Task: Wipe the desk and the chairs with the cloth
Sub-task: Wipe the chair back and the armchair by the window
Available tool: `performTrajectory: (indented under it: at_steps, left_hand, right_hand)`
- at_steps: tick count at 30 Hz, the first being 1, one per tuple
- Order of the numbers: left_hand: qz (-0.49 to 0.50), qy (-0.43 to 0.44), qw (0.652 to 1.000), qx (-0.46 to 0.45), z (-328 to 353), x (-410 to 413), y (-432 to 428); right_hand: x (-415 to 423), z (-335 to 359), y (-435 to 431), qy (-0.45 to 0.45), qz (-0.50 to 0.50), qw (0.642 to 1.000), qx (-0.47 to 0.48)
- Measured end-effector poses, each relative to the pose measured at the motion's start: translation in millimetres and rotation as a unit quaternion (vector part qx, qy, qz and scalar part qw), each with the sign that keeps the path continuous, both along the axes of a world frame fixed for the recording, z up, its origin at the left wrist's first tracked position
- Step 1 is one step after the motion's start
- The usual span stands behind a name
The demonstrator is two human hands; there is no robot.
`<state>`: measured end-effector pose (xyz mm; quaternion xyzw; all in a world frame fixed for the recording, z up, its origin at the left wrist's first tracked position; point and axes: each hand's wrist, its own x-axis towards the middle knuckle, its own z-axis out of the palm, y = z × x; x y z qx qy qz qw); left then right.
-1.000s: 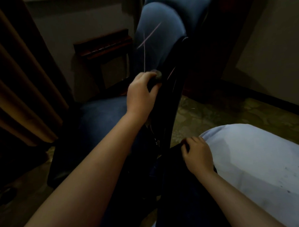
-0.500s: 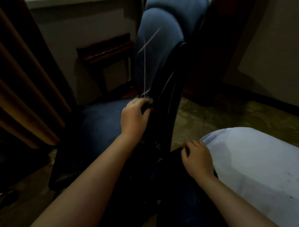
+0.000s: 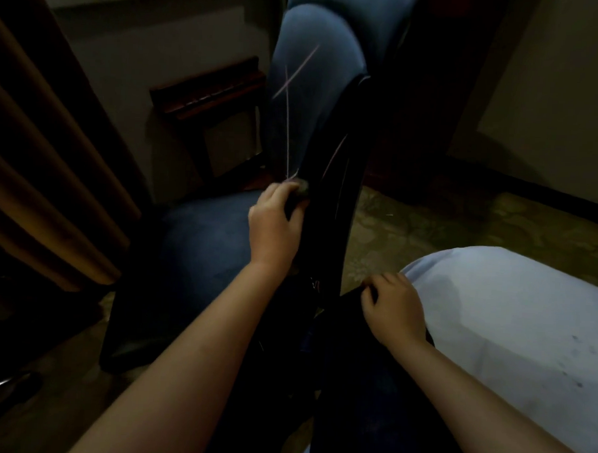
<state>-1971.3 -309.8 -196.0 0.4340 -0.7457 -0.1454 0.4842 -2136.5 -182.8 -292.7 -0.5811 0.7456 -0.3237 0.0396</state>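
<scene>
**Inspector:** State of the hands?

**Assistant:** The left hand (image 3: pixel 277 222) has its fingers curled round a small grey wadded cloth (image 3: pixel 302 189) and presses it against the blue upholstered office chair with a black plastic back shell (image 3: pixel 318 73), low down where padding meets shell. The right hand (image 3: pixel 393 305) lies knuckles up, its fingers bent over a dark edge at the foot of the chair back. Whether it grips that edge I cannot tell.

**Inspector:** Immediately around them?

**Assistant:** The blue seat cushion (image 3: pixel 204 249) lies left of the left hand. Thin pink lines (image 3: pixel 290 89) cross the backrest above the cloth. A pale rounded surface (image 3: pixel 492 320) lies just right of the right hand; its nature is unclear.

**Inspector:** Farther out, and obstructions?

**Assistant:** A dark wooden slatted rack (image 3: pixel 211 89) stands against the wall beyond the left hand, and brown ribbed panelling (image 3: pixel 37 146) is far left. Patterned flooring (image 3: pixel 428 225) lies beyond the right hand. The chair back blocks the view behind it.
</scene>
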Motion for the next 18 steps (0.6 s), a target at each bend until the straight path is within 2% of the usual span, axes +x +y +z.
performTrajectory:
  at_steps: [4, 8, 11, 14, 18]
  left_hand:
    - [0.012, 0.003, 1.000, 0.010, 10.9, -0.8, 0.8]
    - [-0.034, 0.039, 0.998, -0.047, 66.8, -23.5, -0.5]
    - [-0.054, 0.027, 0.995, -0.080, 98.5, -37.2, -13.3]
    - [-0.055, 0.001, 0.995, -0.082, 89.5, -34.4, -20.1]
    - [-0.044, -0.003, 0.997, -0.056, 41.2, -13.7, -13.5]
  right_hand:
    - [1.3, -1.4, -0.9, 0.015, -0.004, 1.000, -0.003]
    - [1.8, -0.2, -0.5, 0.006, -0.007, 1.000, -0.009]
    - [0.9, -1.4, -0.2, 0.001, -0.008, 1.000, -0.022]
    - [-2.1, -3.2, -1.5, -0.004, -0.008, 1.000, -0.012]
    - [-4.1, -3.3, -1.8, -0.009, 0.000, 1.000, -0.011]
